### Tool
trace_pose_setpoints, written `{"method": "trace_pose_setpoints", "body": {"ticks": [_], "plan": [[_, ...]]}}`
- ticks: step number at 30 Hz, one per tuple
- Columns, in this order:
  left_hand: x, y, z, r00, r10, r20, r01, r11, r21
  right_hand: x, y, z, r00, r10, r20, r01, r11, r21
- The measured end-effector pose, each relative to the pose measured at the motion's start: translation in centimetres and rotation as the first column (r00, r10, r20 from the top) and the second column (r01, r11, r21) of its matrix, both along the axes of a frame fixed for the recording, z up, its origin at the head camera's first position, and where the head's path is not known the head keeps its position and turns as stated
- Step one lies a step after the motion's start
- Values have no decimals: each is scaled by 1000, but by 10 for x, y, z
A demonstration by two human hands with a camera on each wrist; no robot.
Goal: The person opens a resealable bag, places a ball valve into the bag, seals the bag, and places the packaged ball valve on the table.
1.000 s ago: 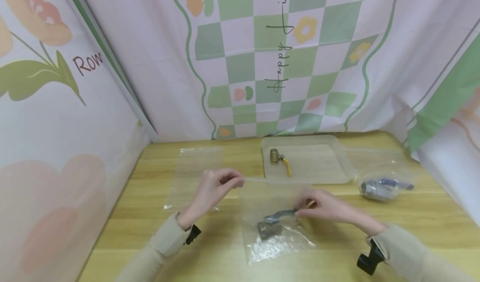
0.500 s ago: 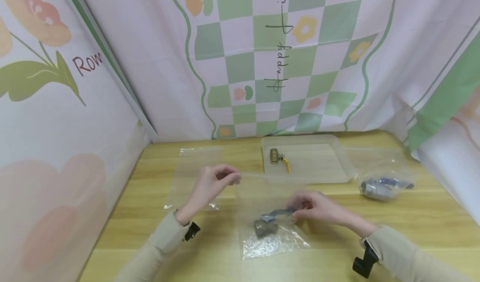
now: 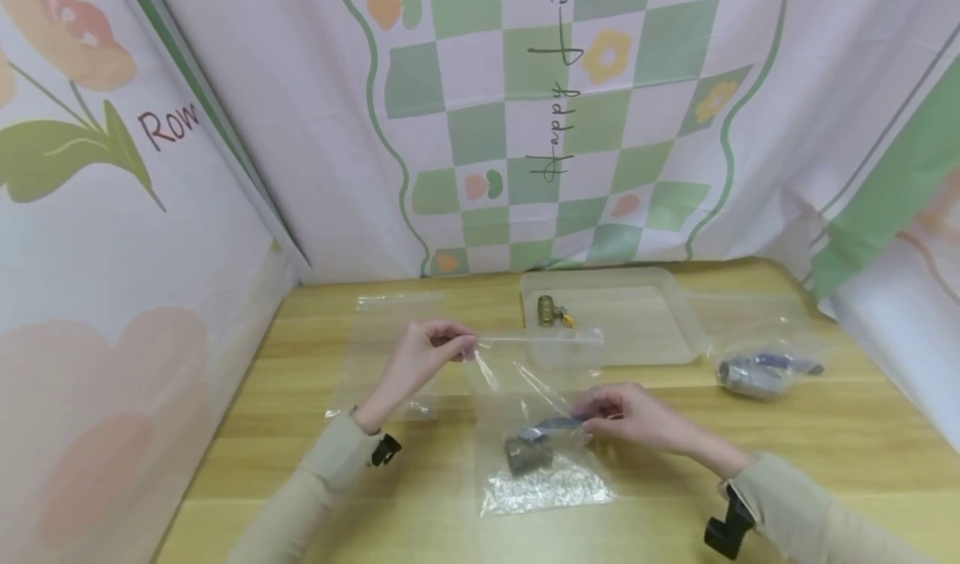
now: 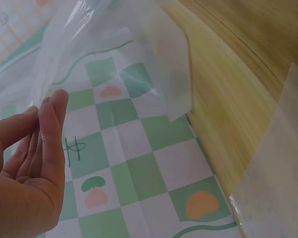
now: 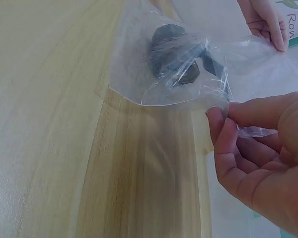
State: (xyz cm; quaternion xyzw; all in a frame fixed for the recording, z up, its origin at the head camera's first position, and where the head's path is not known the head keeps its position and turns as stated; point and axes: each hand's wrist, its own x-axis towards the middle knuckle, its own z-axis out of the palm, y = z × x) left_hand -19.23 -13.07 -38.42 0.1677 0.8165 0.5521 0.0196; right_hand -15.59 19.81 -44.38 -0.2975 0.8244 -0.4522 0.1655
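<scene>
A clear zip-lock bag [image 3: 498, 381] stands out in front of me, its zip strip at the top. Inside it lies a metal ball valve [image 3: 528, 456] with a blue lever handle. My left hand [image 3: 423, 364] pinches the bag's top left corner between thumb and forefinger, seen also in the left wrist view. With thumb and forefinger my right hand [image 3: 630, 418] pinches the bag's right side at the lever's end. The right wrist view shows the valve [image 5: 174, 54] in the bag beyond the right hand [image 5: 263, 148]. Whether those fingertips also hold the lever through the film I cannot tell.
Behind the bag sits a shallow translucent tray [image 3: 637, 322] with a brass valve [image 3: 547, 310] with a yellow handle. At the right lies another bagged valve [image 3: 757, 374] with a blue handle. A flat clear bag [image 3: 375, 339] lies at the left. Curtains [image 3: 525, 131] border the table.
Both hands have shifted slightly left with the bag and valve. The left hand has also risen a little toward the back. The bag's zip strip now shows more plainly, across the tray's front.
</scene>
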Motion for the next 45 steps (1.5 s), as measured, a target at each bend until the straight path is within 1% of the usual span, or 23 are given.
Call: {"method": "trace_pose_setpoints", "body": {"ticks": [4, 8, 10, 12, 15, 18, 22, 26, 28, 31, 34, 38, 40, 45], "plan": [[-3, -1, -2, 1000, 6, 26, -6, 1000, 9, 1, -2, -1, 1000, 2, 7, -2, 1000, -6], [-6, -2, -5, 999, 6, 34, -6, 1000, 5, 1, -3, -4, 1000, 16, 2, -15, 1000, -20], [-7, -2, -6, 999, 6, 38, -6, 1000, 5, 2, -4, -5, 1000, 13, -16, -13, 1000, -15], [-8, -2, -6, 999, 5, 38, -6, 1000, 5, 2, -4, -4, 999, 7, -53, -7, 1000, 4], [-8, -1, -5, 999, 4, 41, -4, 1000, 8, 4, -5, -3, 994, -2, -112, 6, 999, 35], [-8, 0, -5, 999, -1, 42, 1, 1000, -2, 5, -5, -2, 987, 7, -162, 1, 998, 55], [-8, 3, -7, 998, -21, 57, 22, 1000, -11, 7, -1, -2, 975, 49, -217, -43, 998, 34], [-10, 10, -10, 996, -72, 60, 72, 997, -4, 8, 11, -3, 965, 88, -246, -86, 996, 19], [-11, 15, -13, 994, -100, 52, 100, 995, -7, 9, 19, -2, 967, 107, -229, -107, 994, 16], [-11, 22, -15, 989, -133, 58, 134, 991, -14, 9, 31, -2, 973, 145, -181, -148, 989, -4], [-10, 29, -17, 984, -170, 49, 172, 984, -37, 9, 44, -1, 976, 199, -92, -204, 978, -50], [-9, 37, -21, 979, -205, 18, 206, 976, -67, 7, 61, 1, 965, 258, 45, -253, 963, -91], [-9, 40, -23, 978, -207, 24, 208, 976, -68, 6, 69, 2, 959, 267, 96, -258, 961, -98], [-8, 46, -28, 975, -215, 54, 218, 975, -48, 7, 85, 3, 949, 273, 161, -260, 961, -95]]}}
